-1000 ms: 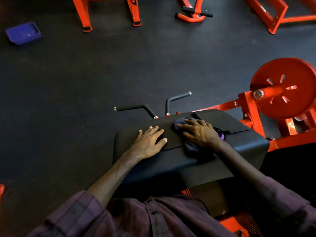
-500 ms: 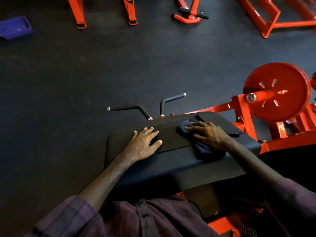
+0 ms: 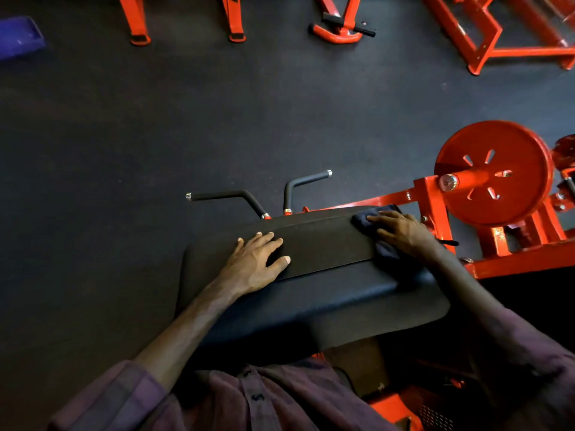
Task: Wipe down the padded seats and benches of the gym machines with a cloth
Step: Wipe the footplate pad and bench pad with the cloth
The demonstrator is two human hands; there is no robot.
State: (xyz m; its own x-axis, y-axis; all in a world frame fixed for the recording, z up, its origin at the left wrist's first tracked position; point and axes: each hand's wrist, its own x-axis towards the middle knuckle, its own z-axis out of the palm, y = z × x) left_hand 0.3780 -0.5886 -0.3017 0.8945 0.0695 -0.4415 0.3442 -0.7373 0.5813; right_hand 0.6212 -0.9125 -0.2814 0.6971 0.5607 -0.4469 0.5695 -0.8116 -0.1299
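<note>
A black padded seat [image 3: 323, 293] of an orange gym machine fills the middle of the head view. My left hand [image 3: 253, 264] rests flat on the pad's left half, fingers spread. My right hand [image 3: 403, 231] presses a dark blue cloth [image 3: 384, 250] onto the pad's far right corner with straight fingers. Part of the cloth is hidden under the hand.
Two black handle bars [image 3: 230, 197] stick out beyond the pad. A round orange weight plate [image 3: 491, 172] on the machine frame stands at the right. More orange frames [image 3: 497, 35] stand at the back on the dark floor. A blue tray [image 3: 18, 35] lies at the far left.
My right hand has slid the cloth to the right, from the pad's middle to its far right corner. My left hand has stayed in place on the pad.
</note>
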